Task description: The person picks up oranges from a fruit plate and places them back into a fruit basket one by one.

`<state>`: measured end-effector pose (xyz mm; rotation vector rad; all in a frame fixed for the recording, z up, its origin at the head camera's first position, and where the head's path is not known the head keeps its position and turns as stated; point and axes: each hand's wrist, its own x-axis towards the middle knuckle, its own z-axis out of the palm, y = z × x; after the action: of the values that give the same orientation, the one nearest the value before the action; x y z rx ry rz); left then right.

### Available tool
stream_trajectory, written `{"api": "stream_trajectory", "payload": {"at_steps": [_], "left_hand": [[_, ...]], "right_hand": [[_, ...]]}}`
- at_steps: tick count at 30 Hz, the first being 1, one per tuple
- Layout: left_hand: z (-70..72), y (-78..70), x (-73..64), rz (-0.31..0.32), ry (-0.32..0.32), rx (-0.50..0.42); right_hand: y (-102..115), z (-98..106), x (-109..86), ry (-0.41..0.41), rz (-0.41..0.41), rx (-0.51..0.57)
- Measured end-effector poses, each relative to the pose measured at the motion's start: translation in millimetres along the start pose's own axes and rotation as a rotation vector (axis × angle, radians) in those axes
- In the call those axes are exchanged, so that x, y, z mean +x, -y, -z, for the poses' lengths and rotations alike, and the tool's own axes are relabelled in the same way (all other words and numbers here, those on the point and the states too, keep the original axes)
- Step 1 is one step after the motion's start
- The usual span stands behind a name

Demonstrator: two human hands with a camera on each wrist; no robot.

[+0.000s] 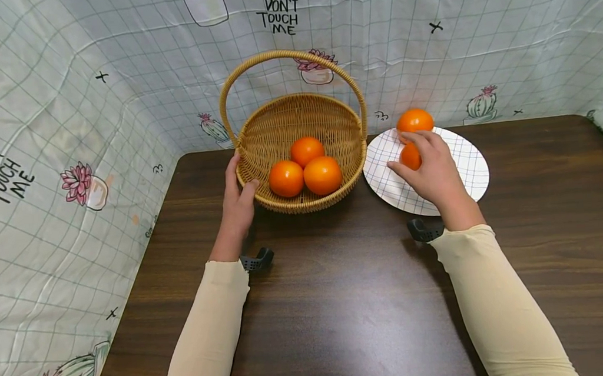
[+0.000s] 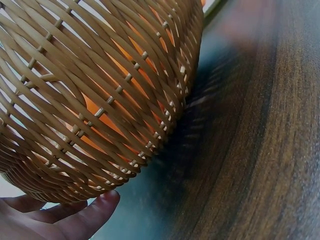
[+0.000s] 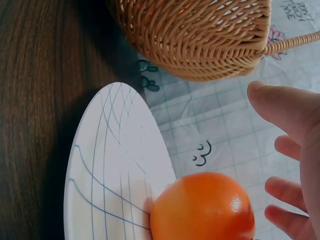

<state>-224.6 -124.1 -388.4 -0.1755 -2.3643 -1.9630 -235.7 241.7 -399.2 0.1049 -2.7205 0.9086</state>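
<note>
Wicker basket, handle crosswise, is gripped by left hand, right hand spread, empty, near orange.

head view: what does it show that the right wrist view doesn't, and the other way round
Only the head view shows the left hand, both sleeves and the inside of the wicker basket, where three oranges sit. Only the right wrist view shows the basket's outer wall that faces the plate. Both show the right hand, plate, printed cloth, dark table, basket handle and at least one orange.
</note>
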Motion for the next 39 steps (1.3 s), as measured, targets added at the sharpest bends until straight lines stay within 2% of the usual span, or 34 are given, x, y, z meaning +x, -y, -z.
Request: {"api": "stream_trajectory", "payload": {"at_steps": [10, 22, 31, 39], "left_hand": [[0.4, 0.5, 1.2, -0.027, -0.003, -0.014], [0.4, 1.3, 1.4, -0.007, -0.002, -0.017], [2.2, 30.6, 14.4, -0.019, -0.022, -0.009], [1.8, 32.6, 14.2, -0.035, -0.032, 0.009]], "right_hand": [[-7, 1, -1.7, 0.030, -0.077, -0.010], [-16, -2, -2.2, 0.055, -0.130, -0.028], [-21, -4, -2.6, 0.093, -0.180, -0.036], [-22, -4, -1.3, 0.097, -0.217, -0.034]]}}
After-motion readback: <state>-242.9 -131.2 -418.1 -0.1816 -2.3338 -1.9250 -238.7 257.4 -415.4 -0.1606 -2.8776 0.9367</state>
